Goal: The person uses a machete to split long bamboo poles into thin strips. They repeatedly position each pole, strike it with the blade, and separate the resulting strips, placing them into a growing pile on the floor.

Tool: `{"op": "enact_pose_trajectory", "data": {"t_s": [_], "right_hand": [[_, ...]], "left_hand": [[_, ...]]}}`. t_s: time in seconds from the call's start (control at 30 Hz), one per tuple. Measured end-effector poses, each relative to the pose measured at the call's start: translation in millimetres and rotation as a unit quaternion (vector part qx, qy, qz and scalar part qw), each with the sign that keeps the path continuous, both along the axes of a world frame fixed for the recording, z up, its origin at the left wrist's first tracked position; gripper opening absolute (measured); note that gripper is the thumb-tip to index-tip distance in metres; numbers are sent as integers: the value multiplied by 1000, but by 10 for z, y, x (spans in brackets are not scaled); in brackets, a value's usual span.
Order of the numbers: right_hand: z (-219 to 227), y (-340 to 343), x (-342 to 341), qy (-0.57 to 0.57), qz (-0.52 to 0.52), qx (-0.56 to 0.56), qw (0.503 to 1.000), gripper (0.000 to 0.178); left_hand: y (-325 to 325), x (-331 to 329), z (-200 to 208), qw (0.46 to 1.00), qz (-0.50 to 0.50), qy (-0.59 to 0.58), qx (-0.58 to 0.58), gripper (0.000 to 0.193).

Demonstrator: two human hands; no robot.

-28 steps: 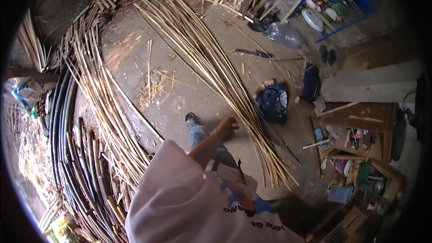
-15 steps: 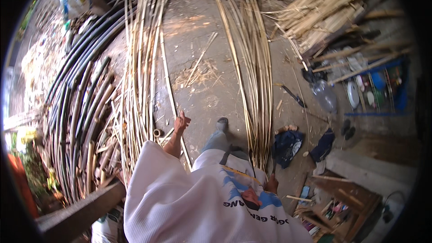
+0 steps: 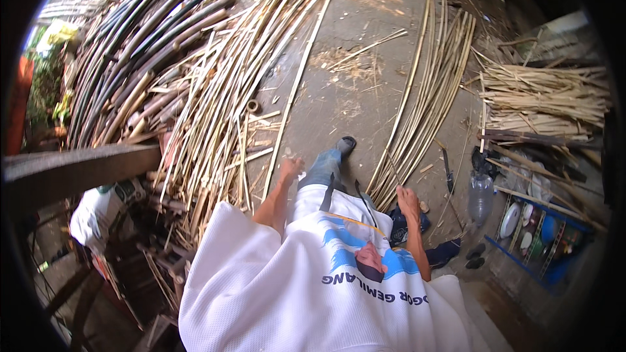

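Observation:
My left hand [image 3: 291,168] hangs in front of my left side, a little blurred, its fingers loosely apart and nothing seen in them. Just left of it a long split bamboo strip [image 3: 305,68] lies on the floor beside a large spread of bamboo strips [image 3: 251,58]. My right hand [image 3: 409,202] is closed, and a thin, dark, blade-like tool [image 3: 393,168] points forward from it. That tool passes over the near end of a second bundle of bamboo strips [image 3: 433,85]. Its handle is hidden in my fingers.
Uncut bamboo poles [image 3: 140,45] are heaped at the far left. A wooden beam [image 3: 81,166] juts in below them. At right lie a sheathed knife-like tool [image 3: 447,164], a stack of short strips [image 3: 541,94], a clear plastic jug [image 3: 481,195] and a blue-framed rack [image 3: 544,238].
My view and body have turned, so the strips now slant to the right. My right hand has come up from beside my shirt, tool forward. My left hand's spread fingers have drawn in somewhat.

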State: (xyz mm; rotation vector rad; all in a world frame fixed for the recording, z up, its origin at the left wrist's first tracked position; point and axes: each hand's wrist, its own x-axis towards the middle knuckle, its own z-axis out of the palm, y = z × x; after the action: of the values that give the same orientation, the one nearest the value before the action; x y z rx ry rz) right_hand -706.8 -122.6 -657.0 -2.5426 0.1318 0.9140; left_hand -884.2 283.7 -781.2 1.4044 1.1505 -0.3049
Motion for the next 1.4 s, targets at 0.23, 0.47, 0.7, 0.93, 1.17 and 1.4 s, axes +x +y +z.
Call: {"op": "enact_pose_trajectory", "data": {"t_s": [0.23,0.47,0.7,0.93,1.17,1.4], "right_hand": [[-241,646,-499,-205,2,220,954,60],[-701,33,-1574,125,-134,159,970,51],[-965,-62,-2424,332,-80,144,929,32],[-1580,325,-3353,116,49,71,989,43],[-1792,528,-3696,17,40,17,999,43],[-1832,631,-3791,-48,123,-30,991,35]], "left_hand": [[-839,-1509,-3,994,91,47,-29,37],[-1309,-2761,167,984,-31,156,81,43],[-1262,-3488,-508,982,-18,178,67,44],[-569,-3510,-2063,969,1,231,89,36],[231,-3748,-4394,939,-31,189,285,45],[489,-3825,-5602,915,-50,169,363,52]]}}
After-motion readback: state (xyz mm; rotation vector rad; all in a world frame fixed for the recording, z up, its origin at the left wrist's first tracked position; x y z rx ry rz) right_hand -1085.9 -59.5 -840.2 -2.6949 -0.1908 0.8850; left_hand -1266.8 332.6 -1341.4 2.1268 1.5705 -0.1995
